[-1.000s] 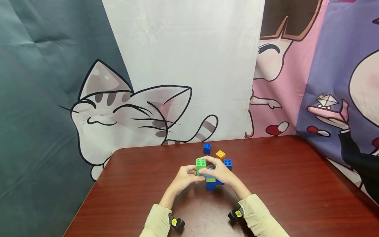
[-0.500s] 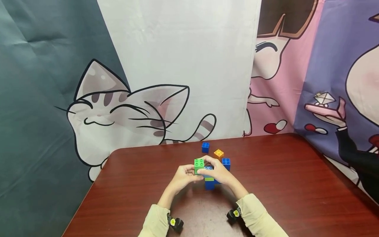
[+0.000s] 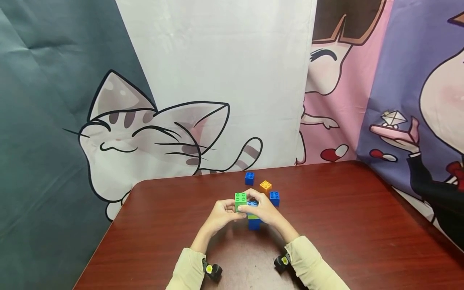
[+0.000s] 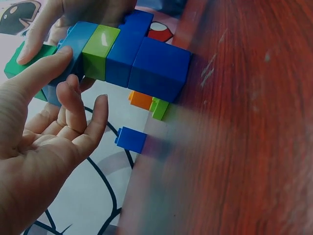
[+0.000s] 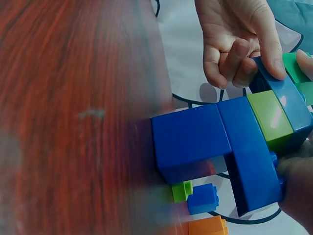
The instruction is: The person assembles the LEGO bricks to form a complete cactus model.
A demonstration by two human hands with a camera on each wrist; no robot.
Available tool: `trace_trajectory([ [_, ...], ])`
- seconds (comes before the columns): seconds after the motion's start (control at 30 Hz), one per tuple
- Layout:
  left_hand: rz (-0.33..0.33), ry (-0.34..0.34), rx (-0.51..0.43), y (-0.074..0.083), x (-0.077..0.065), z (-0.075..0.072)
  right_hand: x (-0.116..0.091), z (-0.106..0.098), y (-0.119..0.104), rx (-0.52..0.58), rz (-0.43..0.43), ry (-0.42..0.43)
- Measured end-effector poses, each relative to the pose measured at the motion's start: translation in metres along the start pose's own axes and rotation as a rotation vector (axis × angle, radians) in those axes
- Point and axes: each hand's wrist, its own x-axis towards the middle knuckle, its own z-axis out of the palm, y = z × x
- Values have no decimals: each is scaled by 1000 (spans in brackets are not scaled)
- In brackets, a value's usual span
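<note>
A stack of building bricks stands on the table between the hands. Its bottom brick (image 3: 254, 224) is dark blue, with a longer blue brick (image 5: 252, 156) across it. Above come a lime brick (image 3: 253, 217) and a lighter blue brick (image 3: 252, 204), which juts out to the left. On that left end sits a green brick (image 3: 240, 197). My left hand (image 3: 222, 216) pinches the lighter blue brick's end, its thumb on the side and fingers bent beneath. My right hand (image 3: 267, 210) grips the green brick with its thumb against it; its other fingers are partly hidden behind the stack.
Beyond the stack lie a blue brick (image 3: 249, 178), an orange brick (image 3: 266, 185) and another blue brick (image 3: 274, 198). A small lime piece (image 4: 159, 108) shows near the orange one in the left wrist view. The brown table (image 3: 163, 237) meets a printed cloth backdrop (image 3: 232, 52) behind.
The head view has shifted slightly, so everything appears a little further left. Both hands keep nearly the same hold on the bricks, and the loose bricks have stayed put.
</note>
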Motion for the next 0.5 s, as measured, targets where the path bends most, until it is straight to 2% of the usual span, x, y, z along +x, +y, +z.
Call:
trace_trajectory([
  [0.2, -14, 8, -21, -2, 1, 3, -1, 1, 3, 1, -7, 26],
  [0.37, -18, -14, -86, -6, 3, 6, -3, 3, 4, -21, -26, 65],
  [0.5, -13, 2, -103, -6, 2, 7, -4, 4, 1, -4, -23, 60],
])
